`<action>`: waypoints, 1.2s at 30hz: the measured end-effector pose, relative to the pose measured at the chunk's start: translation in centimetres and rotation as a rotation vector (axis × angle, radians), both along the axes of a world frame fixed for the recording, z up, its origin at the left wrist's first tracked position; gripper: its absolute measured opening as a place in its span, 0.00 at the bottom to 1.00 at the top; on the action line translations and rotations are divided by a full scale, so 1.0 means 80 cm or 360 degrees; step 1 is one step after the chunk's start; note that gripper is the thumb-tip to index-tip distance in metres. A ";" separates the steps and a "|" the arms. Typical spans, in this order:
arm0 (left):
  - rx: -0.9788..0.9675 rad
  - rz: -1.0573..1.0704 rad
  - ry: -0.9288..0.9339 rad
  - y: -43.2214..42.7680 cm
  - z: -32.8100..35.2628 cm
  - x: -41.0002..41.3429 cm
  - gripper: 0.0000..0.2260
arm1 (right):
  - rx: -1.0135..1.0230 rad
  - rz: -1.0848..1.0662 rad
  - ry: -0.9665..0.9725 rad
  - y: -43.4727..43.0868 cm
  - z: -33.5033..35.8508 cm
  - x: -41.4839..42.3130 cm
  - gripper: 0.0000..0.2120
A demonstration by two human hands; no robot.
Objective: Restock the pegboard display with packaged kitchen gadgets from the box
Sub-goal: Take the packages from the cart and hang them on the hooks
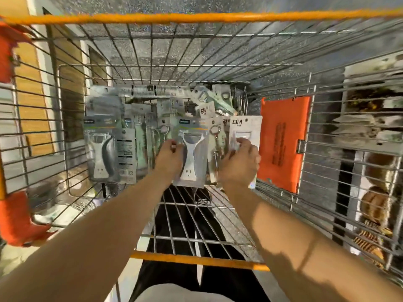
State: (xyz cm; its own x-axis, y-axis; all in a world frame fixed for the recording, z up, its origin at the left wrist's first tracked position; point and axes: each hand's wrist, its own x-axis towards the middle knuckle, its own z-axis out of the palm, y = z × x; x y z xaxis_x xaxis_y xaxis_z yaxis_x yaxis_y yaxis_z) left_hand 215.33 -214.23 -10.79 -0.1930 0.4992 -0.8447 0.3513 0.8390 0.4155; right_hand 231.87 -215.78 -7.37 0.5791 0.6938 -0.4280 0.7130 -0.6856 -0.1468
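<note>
Stock: carded gadgets, heaped loose in the wire cart (152, 51).
Left grip (169, 158): closed, pinching the left edge of a peeler pack (193, 149) in the middle of the heap.
Right grip (237, 162): fingers curled over a BM pack (244, 125), just beside the first and near the orange flap (283, 144).
Second peeler pack (106, 149): at left, untouched.
Pegboard: not in view.
Step, by judgement: lifting packs out.
Advice: raise each by its card with the hang-hole topmost, easing it free of overlapping neighbours.

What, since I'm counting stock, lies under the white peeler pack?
Other gadget packs poke out beside the white peeler pack, held by the left hand; whatever lies beneath is covered.
</note>
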 end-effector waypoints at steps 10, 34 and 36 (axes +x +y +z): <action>0.0132 -0.0079 -0.0068 -0.009 0.002 0.031 0.05 | -0.0382 -0.0315 0.0235 -0.015 -0.026 0.053 0.14; 0.0123 0.0212 -0.0243 0.020 0.047 0.037 0.31 | 0.0123 0.0271 0.0813 -0.027 0.003 -0.028 0.19; 0.0139 0.0195 -0.0217 0.022 0.050 0.034 0.31 | 0.0154 0.0307 0.0822 -0.021 0.005 -0.038 0.14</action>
State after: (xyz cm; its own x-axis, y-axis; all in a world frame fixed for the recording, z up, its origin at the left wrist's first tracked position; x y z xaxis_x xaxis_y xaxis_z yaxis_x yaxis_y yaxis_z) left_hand 218.02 -212.43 -6.76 -0.1437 0.5518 -0.8215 0.1845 0.8305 0.5255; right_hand 228.86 -217.49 -6.98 0.1695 0.8166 -0.5518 0.6430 -0.5159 -0.5660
